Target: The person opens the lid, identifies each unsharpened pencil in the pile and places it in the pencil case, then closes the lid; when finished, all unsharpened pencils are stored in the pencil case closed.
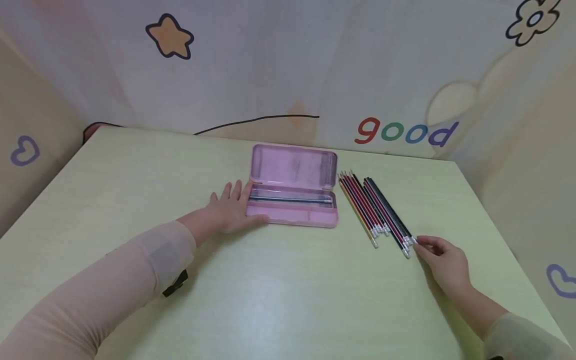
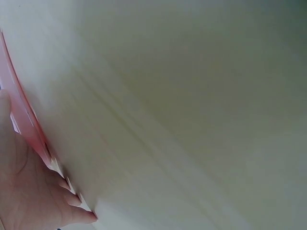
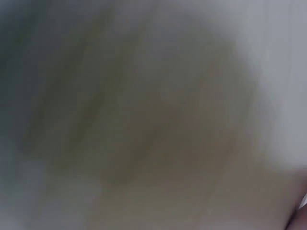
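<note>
A pink pencil case [image 1: 292,216] lies with its lid raised back, and one dark pencil [image 1: 290,199] rests inside it. My left hand [image 1: 228,210] is spread flat against the case's left side, its thumb along the front edge. In the left wrist view, the fingers of the left hand [image 2: 36,196] reach past the pink case [image 2: 24,115]. Right of the case, pencils lie in two slanted groups, a red and yellow group [image 1: 362,205] and a darker group [image 1: 387,210]. My right hand [image 1: 445,262] pinches the eraser end of a black pencil at the darker group's right edge.
The pale table [image 1: 270,300] runs back to a printed curtain [image 1: 252,65] just behind the case, with more curtain at both sides. The right wrist view is mostly blur, with a sliver of hand at its lower right corner.
</note>
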The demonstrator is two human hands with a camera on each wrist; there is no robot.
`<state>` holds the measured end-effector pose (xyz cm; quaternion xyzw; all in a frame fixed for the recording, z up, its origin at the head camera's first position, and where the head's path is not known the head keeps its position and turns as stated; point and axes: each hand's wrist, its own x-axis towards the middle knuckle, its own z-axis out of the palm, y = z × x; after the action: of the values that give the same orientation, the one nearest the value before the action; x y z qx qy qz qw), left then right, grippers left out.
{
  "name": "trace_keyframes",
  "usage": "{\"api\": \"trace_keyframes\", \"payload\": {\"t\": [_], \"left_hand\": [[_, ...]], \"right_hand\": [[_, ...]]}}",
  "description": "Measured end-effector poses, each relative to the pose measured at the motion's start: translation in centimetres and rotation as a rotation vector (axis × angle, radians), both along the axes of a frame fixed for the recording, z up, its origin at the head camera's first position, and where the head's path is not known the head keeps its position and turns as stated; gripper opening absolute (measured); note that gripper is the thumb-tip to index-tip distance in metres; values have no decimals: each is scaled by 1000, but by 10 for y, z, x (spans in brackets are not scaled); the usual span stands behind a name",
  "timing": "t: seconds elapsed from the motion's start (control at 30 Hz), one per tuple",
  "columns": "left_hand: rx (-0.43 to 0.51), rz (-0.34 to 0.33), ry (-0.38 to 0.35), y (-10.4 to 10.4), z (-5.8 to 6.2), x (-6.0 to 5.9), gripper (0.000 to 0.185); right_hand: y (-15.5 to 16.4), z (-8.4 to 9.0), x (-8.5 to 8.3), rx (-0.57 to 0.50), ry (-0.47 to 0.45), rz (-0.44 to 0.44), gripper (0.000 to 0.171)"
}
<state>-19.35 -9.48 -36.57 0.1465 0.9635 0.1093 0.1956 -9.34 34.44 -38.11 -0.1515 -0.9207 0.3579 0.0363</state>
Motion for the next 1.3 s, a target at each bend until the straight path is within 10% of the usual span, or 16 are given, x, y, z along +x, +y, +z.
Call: {"api": "trace_keyframes", "payload": {"t": [0.73,0.93,1.3], "left_hand": [[8,-3,-9,1,3,2,105],[12,-8,2,1,3,2,105],[-4,2,2,0,3,3,105]], "right_hand": [[16,18,-14,-314,-17,-100,40],[24,32,-15,-605,111,-136,7],[21,53,-20,-1011,309,-129,14]]}}
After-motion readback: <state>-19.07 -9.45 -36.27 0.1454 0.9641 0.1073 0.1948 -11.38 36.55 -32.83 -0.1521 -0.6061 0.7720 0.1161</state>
